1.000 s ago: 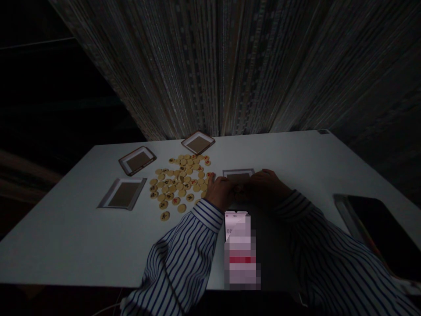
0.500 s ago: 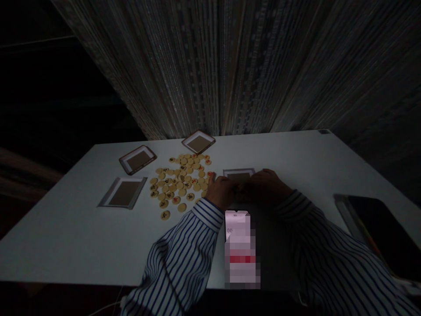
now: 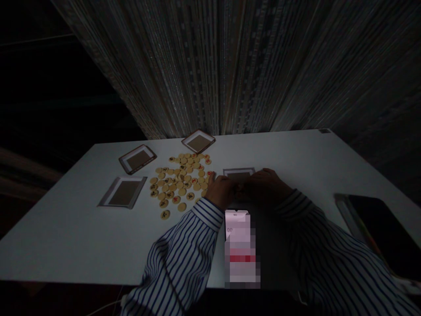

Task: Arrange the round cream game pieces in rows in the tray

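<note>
One grey-edged tray (image 3: 122, 193) lies flat on the left part of the white table (image 3: 75, 237). Its middle is brown. Just behind it is a brown-edged tray (image 3: 138, 159), set at a slant. Next come lots of round pieces (image 3: 182, 192), spread in a loose bunch. Some have black marks, some have red marks, and some look plain. Behind the pieces is the far tray (image 3: 198, 143), turned like a diamond, near the hanging curtain (image 3: 204, 66).

The left hand (image 3: 221, 192) is just beside the right edge of the bunch, with its fingers bent. It is at the near left side of the middle tray (image 3: 239, 174). A lit phone (image 3: 239, 228) lies closer to the person, between the striped sleeves. The right hand (image 3: 268, 186) is curled at the tray's right side. It is too dark to tell if either hand grips anything. Far right lies a big black slab (image 3: 383, 228).
</note>
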Tool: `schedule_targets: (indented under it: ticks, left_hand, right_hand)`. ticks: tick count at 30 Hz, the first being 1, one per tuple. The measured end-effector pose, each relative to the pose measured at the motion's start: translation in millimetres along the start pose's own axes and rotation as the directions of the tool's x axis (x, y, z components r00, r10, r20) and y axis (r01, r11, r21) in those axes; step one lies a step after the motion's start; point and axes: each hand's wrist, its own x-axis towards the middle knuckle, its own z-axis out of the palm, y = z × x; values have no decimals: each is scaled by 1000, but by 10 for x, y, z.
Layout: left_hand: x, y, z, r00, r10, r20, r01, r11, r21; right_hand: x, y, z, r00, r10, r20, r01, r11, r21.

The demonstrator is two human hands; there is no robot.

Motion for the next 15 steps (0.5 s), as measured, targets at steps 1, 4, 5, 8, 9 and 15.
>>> schedule_targets:
  ticks: [1, 4, 5, 8, 9, 15]
  left_hand:
    - [3, -1, 1, 1000, 2, 4, -2, 1000, -3]
    - [9, -1, -3, 1000, 0, 15, 0, 1000, -12]
    - [10, 1, -6, 1000, 2, 17, -1, 1000, -12]
    - [10, 5, -15, 1000, 11, 25, -10, 1000, -15]
    - [10, 6, -16, 1000, 14, 28, -13, 1000, -16]
    - [13, -5, 4, 1000, 11, 16, -10, 1000, -15]
  right_hand:
    - [1, -1, -2, 1000, -6, 0, 6, 1000, 5]
    - [10, -7, -6, 1000, -22, 5, 22, 1000, -3]
    - [14, -10, -7, 1000, -22, 14, 22, 1000, -11]
    - [24, -19, -6, 999, -10, 41, 11, 999, -35]
    - [26, -19, -3, 999, -9, 47, 11, 999, -40]
    - [13, 8, 37, 999, -9, 36, 10, 999, -44]
